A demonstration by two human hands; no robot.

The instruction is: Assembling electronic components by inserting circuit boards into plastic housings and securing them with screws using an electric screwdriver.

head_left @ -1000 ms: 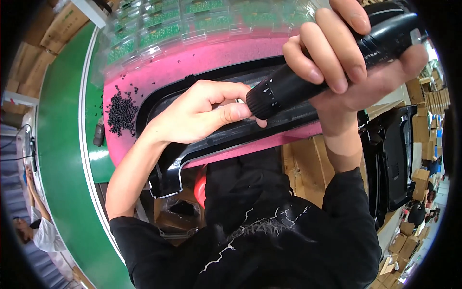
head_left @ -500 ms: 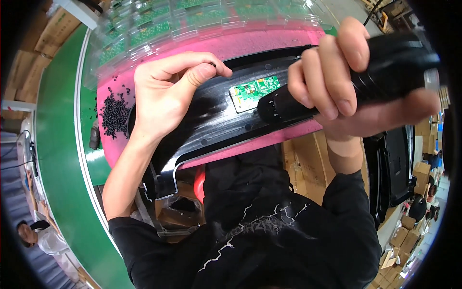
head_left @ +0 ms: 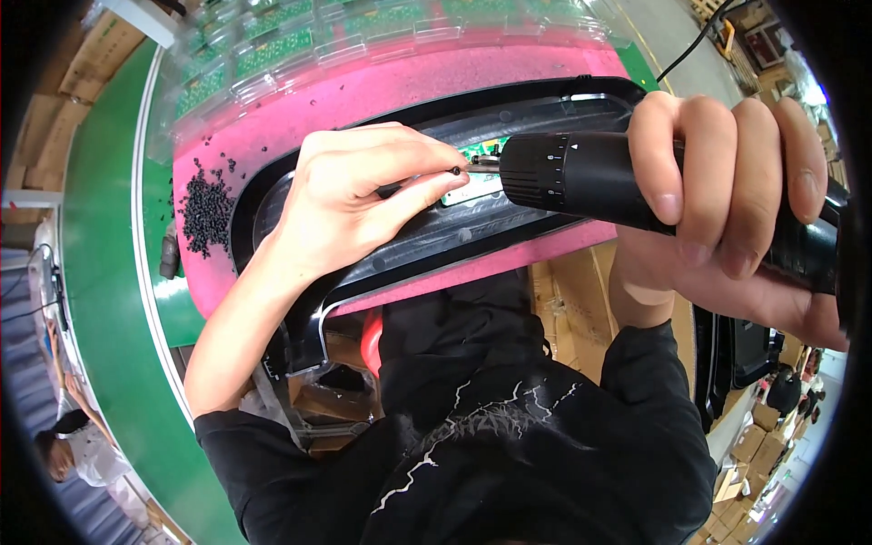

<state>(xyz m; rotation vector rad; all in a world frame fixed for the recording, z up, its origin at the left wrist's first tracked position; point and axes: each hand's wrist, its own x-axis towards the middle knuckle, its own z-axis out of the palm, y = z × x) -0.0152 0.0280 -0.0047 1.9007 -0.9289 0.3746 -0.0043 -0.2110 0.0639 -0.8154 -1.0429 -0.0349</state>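
Note:
My right hand (head_left: 727, 182) is wrapped round a black electric screwdriver (head_left: 568, 174), which lies nearly level with its bit pointing left. Between the thumb and forefinger of my left hand (head_left: 354, 195) is a small black screw (head_left: 456, 171), held at the tip of the bit. Below them a green circuit board (head_left: 481, 189) lies in a long black plastic housing (head_left: 427, 245); my hands and the screwdriver hide much of the board.
A pink mat (head_left: 363, 86) lies under the housing. To the left is a heap of small black screws (head_left: 207, 213), with a dark cylindrical piece (head_left: 170, 252) beside it. Clear plastic trays (head_left: 272, 59) of green boards stand at the back. An open cardboard box (head_left: 577, 300) is below the table edge.
The screwdriver has swung from a slant to nearly level, its bit now meeting the screw in my left hand. My left hand has moved right and slightly down.

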